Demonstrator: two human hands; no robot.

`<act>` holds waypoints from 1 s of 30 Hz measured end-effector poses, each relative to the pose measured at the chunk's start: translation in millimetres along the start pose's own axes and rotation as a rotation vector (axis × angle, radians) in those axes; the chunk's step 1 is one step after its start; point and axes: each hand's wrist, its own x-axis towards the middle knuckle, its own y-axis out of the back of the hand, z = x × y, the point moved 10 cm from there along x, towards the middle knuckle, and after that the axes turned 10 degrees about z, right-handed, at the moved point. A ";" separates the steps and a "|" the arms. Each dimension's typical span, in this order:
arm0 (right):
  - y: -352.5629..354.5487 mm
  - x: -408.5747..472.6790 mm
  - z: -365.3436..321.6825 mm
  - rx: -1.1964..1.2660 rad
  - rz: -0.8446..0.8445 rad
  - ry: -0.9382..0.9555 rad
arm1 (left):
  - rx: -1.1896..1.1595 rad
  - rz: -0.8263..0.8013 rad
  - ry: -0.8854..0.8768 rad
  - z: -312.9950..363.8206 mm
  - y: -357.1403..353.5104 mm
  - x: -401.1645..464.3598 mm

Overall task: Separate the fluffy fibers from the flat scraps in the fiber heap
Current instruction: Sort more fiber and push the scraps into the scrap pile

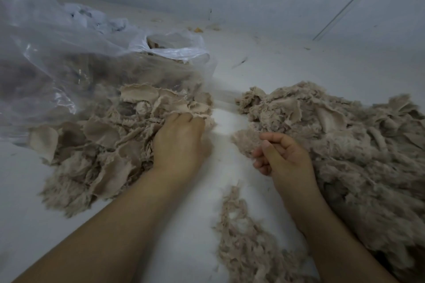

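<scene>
Two heaps on the white surface (218, 122): flat scraps (110, 135) left, spilling from a clear plastic bag (69, 57); fluffy fibers (345, 145) right, with a thin strand (239, 225) near. Left hand (179, 142) digs curled fingers into the scraps, likely gripping one. Right hand (282, 156) hangs loosely curled beside the fluff, holding nothing visible. Hands apart, bare gap between keeps sorts separate.

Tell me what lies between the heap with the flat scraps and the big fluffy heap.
Head view: bare white floor separates the scrap heap from the fluffy heap; nearer the camera, a loose fluffy strip lies there.
</scene>
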 end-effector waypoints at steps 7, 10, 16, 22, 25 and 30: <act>-1.4 0.4 6.5 -0.033 -0.009 -0.030 | -0.054 -0.201 -0.319 74.6 -29.1 -21.9; -0.2 0.4 8.7 -0.045 -0.008 -0.034 | -0.154 -0.333 -0.283 76.9 -52.3 -33.1; -9.7 -1.0 16.7 -0.163 -0.064 -0.065 | -0.282 -0.358 -0.213 67.2 -57.0 -29.7; -7.4 -0.7 10.4 -0.339 -0.043 0.017 | -0.356 -0.347 -0.179 68.4 -53.7 -32.1; -5.0 -1.9 5.7 -0.320 -0.013 0.043 | -0.351 -0.351 -0.131 63.2 -55.3 -30.1; -2.4 -4.0 -9.8 -0.038 -0.026 0.107 | -0.254 -0.355 -0.180 62.3 -58.9 -30.0</act>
